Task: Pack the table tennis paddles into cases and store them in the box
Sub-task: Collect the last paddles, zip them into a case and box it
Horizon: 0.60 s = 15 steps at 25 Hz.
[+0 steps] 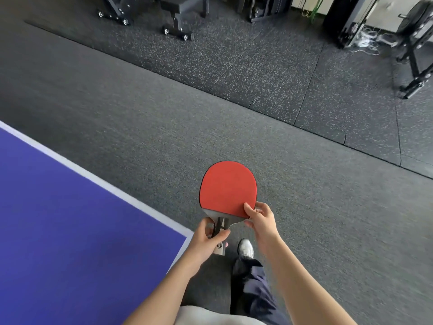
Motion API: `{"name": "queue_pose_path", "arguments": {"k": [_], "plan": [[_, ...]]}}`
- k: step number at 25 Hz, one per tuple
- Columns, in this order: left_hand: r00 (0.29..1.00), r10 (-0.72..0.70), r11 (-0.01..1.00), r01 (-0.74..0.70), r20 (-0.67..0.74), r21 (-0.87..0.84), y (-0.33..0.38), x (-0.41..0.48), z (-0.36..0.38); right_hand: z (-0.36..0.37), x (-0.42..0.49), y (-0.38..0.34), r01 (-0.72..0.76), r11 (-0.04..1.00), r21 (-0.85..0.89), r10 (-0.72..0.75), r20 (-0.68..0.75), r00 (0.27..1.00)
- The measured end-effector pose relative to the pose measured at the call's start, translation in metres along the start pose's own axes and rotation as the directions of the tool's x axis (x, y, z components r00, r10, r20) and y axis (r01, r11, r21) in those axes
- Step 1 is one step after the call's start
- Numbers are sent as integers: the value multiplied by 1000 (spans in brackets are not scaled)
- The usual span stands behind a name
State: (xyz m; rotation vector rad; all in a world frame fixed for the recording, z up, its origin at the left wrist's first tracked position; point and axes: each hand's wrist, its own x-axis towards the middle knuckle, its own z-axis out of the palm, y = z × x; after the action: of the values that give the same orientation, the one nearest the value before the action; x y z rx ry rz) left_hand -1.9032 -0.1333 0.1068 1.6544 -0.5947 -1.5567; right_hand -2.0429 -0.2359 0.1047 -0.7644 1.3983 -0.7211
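One paddle (227,188): red face up, held in the air above the floor (140,137), just off the table (58,219) corner; it rests on nothing.
Left hand (206,242): fingers and thumb curled round the handle (220,227), a full grasp.
Right hand (261,219): thumb on the red rubber at the lower right edge, fingers under the blade; a pinch, not a full grip.
Table: blue top with a white border, left of the paddle, its corner near the left hand.
Case and box: neither is in view; where they are cannot be told.
Surroundings: dark speckled mats beyond the grey floor, a bench (180,10) and other gym gear at the far side; one shoe (246,248) below the hands.
Step in hand (judgement): carrying the bare paddle to a case.
Progress (judgement): early; this paddle is uncased and nothing is seen stored.
Method advised: keep the handle grasp as the main hold and let the right hand only steady the blade. Move the thumb off the rubber to the blade's edge, since skin marks the playing face. At the case, lead with the rounded head and keep the face flat to the opening. Let go with the right hand first, then push home by the handle.
Risk (judgement): the pinch is light, so a knock against the table corner could twist the blade. A drop here would land on the floor.
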Motion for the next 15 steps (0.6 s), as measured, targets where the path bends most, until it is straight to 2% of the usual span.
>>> {"name": "queue_pose_path", "arguments": {"k": [8, 15], "plan": [[996, 35, 995, -43, -83, -91, 112, 133, 68, -23, 160, -120, 32, 995, -99, -22, 99, 995], [961, 33, 965, -102, -273, -241, 174, 212, 49, 41, 257, -186, 37, 978, -205, 15, 249, 968]]}}
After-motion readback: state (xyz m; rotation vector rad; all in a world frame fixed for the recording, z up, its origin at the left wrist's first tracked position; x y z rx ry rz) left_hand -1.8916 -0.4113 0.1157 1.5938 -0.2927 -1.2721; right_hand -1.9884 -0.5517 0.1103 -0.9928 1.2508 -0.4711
